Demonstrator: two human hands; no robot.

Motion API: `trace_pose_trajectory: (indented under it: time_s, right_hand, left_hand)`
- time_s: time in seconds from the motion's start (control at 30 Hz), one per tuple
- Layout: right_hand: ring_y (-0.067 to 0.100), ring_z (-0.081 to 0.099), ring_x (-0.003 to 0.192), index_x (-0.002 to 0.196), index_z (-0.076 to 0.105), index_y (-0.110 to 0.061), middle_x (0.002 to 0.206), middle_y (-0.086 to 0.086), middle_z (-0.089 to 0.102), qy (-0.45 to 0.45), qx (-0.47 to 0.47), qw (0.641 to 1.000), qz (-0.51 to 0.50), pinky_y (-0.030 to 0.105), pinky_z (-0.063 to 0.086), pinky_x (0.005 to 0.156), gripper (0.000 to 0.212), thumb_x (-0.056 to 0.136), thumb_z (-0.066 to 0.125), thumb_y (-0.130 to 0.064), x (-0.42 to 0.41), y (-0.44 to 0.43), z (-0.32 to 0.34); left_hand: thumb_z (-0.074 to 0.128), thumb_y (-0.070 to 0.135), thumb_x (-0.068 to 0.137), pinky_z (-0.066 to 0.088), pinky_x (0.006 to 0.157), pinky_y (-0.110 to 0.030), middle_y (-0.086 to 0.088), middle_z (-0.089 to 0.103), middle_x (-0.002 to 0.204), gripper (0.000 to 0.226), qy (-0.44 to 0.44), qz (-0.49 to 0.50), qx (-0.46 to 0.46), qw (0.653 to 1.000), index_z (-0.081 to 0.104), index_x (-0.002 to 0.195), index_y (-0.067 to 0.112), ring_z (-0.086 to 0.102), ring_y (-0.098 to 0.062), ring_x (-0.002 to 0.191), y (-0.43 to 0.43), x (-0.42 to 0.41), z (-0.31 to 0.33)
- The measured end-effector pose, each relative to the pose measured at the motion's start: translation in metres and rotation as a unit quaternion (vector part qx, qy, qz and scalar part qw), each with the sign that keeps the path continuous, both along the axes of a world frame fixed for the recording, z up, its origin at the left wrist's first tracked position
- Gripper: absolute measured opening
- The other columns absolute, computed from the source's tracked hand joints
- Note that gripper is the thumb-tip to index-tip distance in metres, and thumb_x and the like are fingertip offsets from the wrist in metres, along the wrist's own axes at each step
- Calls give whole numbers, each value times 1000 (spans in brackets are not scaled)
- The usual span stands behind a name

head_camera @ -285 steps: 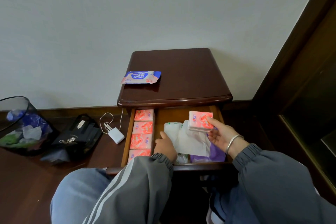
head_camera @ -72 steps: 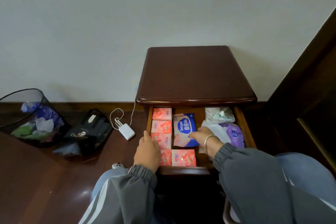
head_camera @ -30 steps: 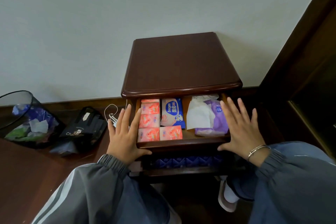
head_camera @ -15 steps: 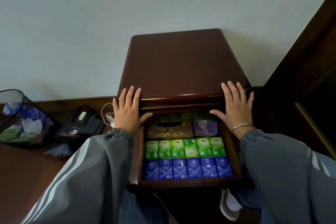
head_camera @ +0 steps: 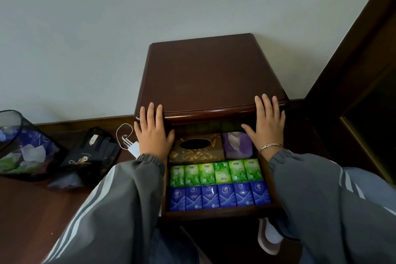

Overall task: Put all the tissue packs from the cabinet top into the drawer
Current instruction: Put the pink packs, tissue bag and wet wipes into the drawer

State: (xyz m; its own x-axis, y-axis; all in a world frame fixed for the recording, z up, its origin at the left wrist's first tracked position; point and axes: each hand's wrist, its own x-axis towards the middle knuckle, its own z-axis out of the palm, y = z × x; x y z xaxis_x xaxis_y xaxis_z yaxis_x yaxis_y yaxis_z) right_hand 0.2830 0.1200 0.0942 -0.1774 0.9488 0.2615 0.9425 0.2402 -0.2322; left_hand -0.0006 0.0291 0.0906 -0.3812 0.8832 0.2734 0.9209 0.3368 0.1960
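The dark wooden cabinet top [head_camera: 210, 75] shows only its polished surface. Below its front edge the top drawer's front [head_camera: 205, 117] sits flush, so the packs inside it are hidden. My left hand [head_camera: 152, 130] lies flat against the left end of that front, holding nothing. My right hand [head_camera: 267, 122], with a bracelet at the wrist, lies flat against the right end. The lower drawer [head_camera: 214, 212] stands pulled out beneath my hands, with a row of green tissue packs [head_camera: 216, 171] and a row of blue tissue packs [head_camera: 218, 196].
A gold tissue box [head_camera: 197, 150] and a purple pack [head_camera: 236, 144] fill the back of the lower drawer. A mesh bin [head_camera: 21, 146], a black bag [head_camera: 90, 154] and a white charger [head_camera: 134, 148] sit on the floor to the left. Dark wooden furniture [head_camera: 364, 70] stands at the right.
Both hands pushed the top drawer with the pink and blue packs shut over the last second. Since half a second ago they stay flat on its front.
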Motion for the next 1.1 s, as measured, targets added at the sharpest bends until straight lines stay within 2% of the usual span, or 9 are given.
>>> trace_pose_trajectory:
  time_s: [0.1,0.17,0.3,0.37,0.47,0.53,0.67,0.77,1.1]
  right_hand:
    - [22,9,146,148,21,-18,158,2,13,155,-87,984,30,49,20,113,80,84,64,-39,7,-25,13]
    - [19,30,139,142,35,-15,153,6,29,359,-198,912,0,37,27,111,64,88,63,-30,12,-59,16]
    - [21,58,95,104,59,-12,120,13,57,538,-532,633,-163,37,44,80,25,94,51,-33,27,-135,2]
    - [27,59,98,119,53,-4,120,17,58,507,-640,545,-194,44,39,92,47,95,40,-43,34,-166,-8]
    - [37,45,127,146,19,0,146,23,35,509,-683,457,-255,55,17,110,73,96,24,-53,37,-184,-20]
    - [36,33,136,149,9,-7,153,21,21,548,-645,449,-287,57,6,112,75,94,20,-57,36,-175,-24]
    - [34,28,139,136,43,-14,150,17,32,631,-597,413,-275,55,2,114,66,90,26,-57,36,-157,-21]
    - [33,34,137,139,42,-14,147,17,39,658,-587,383,-277,54,0,114,72,87,28,-62,42,-156,-24]
    - [32,34,137,137,41,-4,144,21,40,719,-524,379,-255,50,15,113,83,86,26,-68,27,-121,-33]
  left_hand:
    - [66,26,86,20,116,-44,-11,25,156,69,-150,-14,42,988,35,145,10,18,-29,145,-29,19,10]
    - [65,16,88,30,110,-32,-14,42,144,54,-329,-2,37,944,46,136,4,39,-24,132,-63,42,10]
    - [63,24,85,42,63,-27,-2,62,85,21,-732,170,-108,651,61,102,12,59,-21,82,-145,105,-4]
    - [54,28,91,43,92,-35,-10,59,125,42,-789,228,-184,540,51,129,10,53,-29,121,-171,128,-13]
    - [46,26,94,24,113,-40,-17,28,154,62,-820,276,-163,474,27,146,-2,34,-30,139,-180,132,-16]
    - [43,23,94,22,114,-41,-20,23,155,58,-834,294,-90,458,30,145,-2,29,-31,141,-171,120,-15]
    - [39,26,91,17,116,-42,-23,18,155,68,-888,299,-10,350,18,148,-5,22,-31,144,-167,102,-16]
    - [38,34,89,17,115,-45,-22,22,155,75,-908,295,18,296,16,148,-5,24,-31,143,-173,98,-24]
    - [35,60,91,21,113,-52,-17,34,151,80,-922,237,73,299,24,149,6,29,-30,141,-135,82,-41]
